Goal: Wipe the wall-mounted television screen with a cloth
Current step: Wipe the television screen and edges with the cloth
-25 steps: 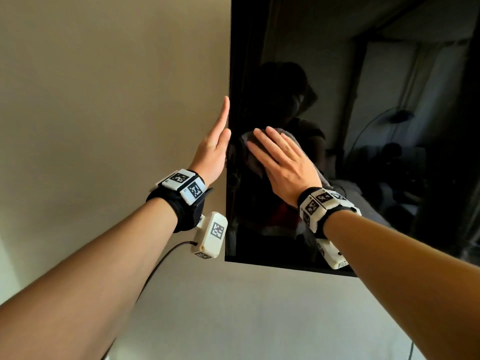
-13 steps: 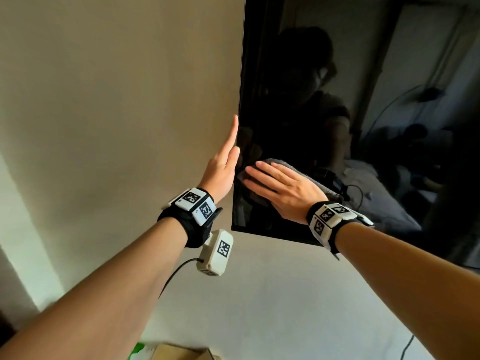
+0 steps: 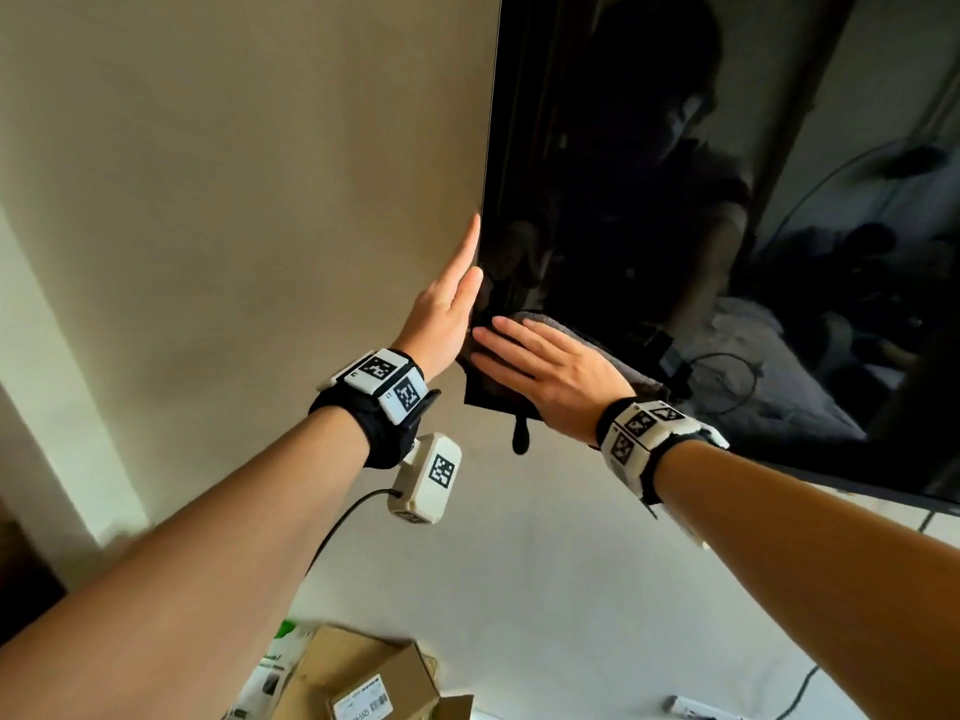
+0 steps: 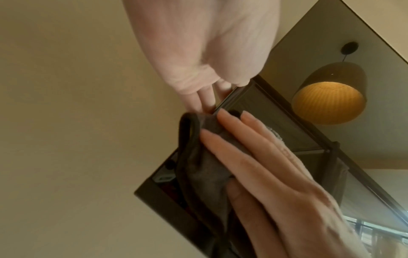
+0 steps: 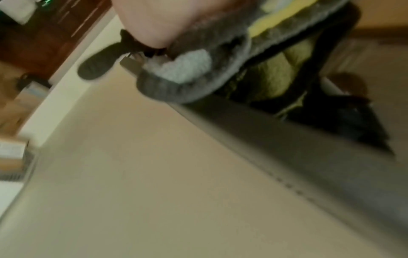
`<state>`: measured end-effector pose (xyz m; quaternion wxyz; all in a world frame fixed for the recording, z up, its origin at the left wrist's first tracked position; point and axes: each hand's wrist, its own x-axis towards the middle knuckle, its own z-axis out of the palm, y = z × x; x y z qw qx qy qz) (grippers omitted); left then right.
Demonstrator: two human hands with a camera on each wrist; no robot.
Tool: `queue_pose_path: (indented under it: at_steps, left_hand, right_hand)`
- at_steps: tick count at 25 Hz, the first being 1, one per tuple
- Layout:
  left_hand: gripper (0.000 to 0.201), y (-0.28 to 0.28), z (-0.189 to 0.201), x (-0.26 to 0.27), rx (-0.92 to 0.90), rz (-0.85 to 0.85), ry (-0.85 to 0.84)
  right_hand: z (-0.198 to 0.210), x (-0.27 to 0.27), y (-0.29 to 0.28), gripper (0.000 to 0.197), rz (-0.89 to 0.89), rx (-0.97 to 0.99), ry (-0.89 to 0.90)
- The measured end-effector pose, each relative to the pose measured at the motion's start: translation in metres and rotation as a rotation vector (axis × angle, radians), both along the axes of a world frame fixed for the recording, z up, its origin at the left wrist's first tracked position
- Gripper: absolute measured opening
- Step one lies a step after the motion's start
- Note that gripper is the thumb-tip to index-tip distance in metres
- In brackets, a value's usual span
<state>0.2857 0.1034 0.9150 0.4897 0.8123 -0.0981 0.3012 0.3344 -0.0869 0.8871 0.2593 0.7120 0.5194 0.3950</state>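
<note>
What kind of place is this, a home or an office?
Probably a home, perhaps a living room or bedroom: a wall-mounted television on a plain wall, a lit pendant lamp overhead, and cardboard boxes below.

Dark grey fleecy cloth (image 3: 522,356); glossy black TV screen (image 3: 675,200); beige painted wall (image 3: 234,174); white wristbands (image 3: 387,384) w/ black checker tags; brown cardboard box (image 3: 363,678).

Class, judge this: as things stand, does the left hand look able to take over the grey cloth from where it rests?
Probably yes. The left hand lies flat along the black television's left edge, right beside the grey cloth under the right hand; nothing lies between.
</note>
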Motion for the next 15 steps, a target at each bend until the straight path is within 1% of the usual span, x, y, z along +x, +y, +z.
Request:
queue_pose_path:
  at_steps: [1,3,5,8,10,11,13,15]
  left_hand:
    - [0.054,0.000,-0.005,-0.002,-0.007,0.008,0.011]
    - [0.054,0.002,-0.019,-0.002,-0.063,-0.015,0.085]
    - [0.050,-0.001,-0.034,-0.002,-0.173,-0.013,0.129]
    - [0.046,-0.025,-0.065,-0.007,-0.302,0.100,0.126]
    - [0.047,-0.042,-0.084,-0.008,-0.486,0.163,0.124]
    - [0.050,-0.052,-0.089,-0.007,-0.601,0.191,0.123]
    - [0.057,-0.071,-0.091,-0.006,-0.784,0.254,0.109]
    - [0.047,-0.090,-0.084,-0.007,-0.977,0.291,0.064]
  right_hand:
    - [-0.004,0.000,0.002,0.069,0.009,-0.015,0.009]
    - [-0.010,0.002,-0.009,0.070,0.039,-0.105,0.001]
    - [-0.004,0.002,-0.039,0.070,0.028,-0.140,0.028]
    - [0.009,0.000,-0.099,0.077,-0.041,-0.164,-0.005]
    - [0.015,0.000,-0.114,0.076,-0.045,-0.225,-0.051]
    - [0.016,0.001,-0.111,0.074,-0.038,-0.237,-0.062]
    - [0.018,0.005,-0.093,0.070,-0.005,-0.201,-0.066]
    - [0.016,0.006,-0.085,0.068,0.039,-0.149,-0.065]
